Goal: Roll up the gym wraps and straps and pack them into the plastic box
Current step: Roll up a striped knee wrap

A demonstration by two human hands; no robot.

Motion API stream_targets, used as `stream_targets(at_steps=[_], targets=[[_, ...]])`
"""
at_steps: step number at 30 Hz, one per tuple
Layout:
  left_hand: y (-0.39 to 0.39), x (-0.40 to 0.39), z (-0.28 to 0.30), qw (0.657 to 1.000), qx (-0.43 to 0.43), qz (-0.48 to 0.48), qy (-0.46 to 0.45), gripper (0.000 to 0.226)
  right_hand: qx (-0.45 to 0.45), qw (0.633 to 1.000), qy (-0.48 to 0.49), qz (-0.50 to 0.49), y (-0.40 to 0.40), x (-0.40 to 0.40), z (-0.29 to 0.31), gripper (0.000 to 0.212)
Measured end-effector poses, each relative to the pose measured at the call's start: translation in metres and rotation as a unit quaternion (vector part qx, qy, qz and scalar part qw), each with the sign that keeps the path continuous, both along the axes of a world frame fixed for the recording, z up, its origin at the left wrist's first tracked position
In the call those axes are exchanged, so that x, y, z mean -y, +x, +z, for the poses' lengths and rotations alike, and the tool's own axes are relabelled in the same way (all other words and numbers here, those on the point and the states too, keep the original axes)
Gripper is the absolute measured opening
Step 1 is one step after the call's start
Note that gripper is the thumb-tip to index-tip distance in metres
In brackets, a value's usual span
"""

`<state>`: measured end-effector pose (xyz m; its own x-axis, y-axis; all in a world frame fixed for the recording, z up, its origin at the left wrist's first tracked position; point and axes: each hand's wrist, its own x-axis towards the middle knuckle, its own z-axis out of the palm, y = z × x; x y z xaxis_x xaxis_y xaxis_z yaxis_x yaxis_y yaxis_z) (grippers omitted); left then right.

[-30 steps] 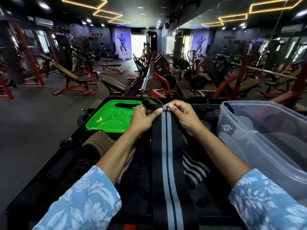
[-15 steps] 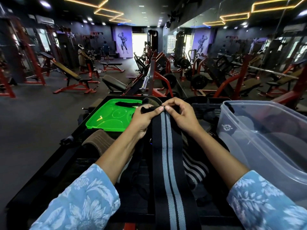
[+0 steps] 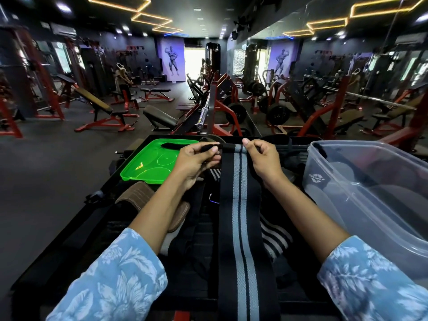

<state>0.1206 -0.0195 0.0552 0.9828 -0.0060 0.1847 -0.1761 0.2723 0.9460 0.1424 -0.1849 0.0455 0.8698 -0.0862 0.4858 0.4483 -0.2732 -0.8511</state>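
bright green plastic lid (image 3: 148,163) sits far left, clear plastic box (image 3: 370,193) right, tan leather strap (image 3: 139,198) under the left forearm. left hand (image 3: 196,161) and right hand (image 3: 261,161) pinch the long black wrap with grey stripes (image 3: 240,216) by its rolled far end, stretched flat between them.

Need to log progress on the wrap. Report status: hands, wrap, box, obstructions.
Left hand and right hand both pinch far end of black striped wrap. Wrap mostly unrolled. Plastic box open at right; nothing blocking.
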Motion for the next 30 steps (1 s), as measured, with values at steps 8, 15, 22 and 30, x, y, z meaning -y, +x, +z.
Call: stream_targets(at_steps=[8, 15, 22, 30], targets=[[0.005, -0.011, 0.000, 0.995, -0.065, 0.015, -0.080, 0.035, 0.014, 0.999, -0.038, -0.031, -0.004, 0.002, 0.000, 0.040], [-0.004, -0.011, 0.006, 0.982, -0.036, -0.069, -0.175, 0.028, 0.028, 0.998, -0.056, -0.014, -0.006, -0.003, 0.000, 0.036], [0.000, -0.014, 0.007, 0.967, -0.015, 0.028, -0.254, 0.035, 0.052, 0.997, -0.060, 0.013, -0.011, -0.008, 0.001, 0.034], [0.006, 0.004, -0.008, 0.992, -0.062, 0.090, -0.062, 0.012, 0.052, 0.998, -0.038, -0.004, -0.008, -0.006, 0.001, 0.032]])
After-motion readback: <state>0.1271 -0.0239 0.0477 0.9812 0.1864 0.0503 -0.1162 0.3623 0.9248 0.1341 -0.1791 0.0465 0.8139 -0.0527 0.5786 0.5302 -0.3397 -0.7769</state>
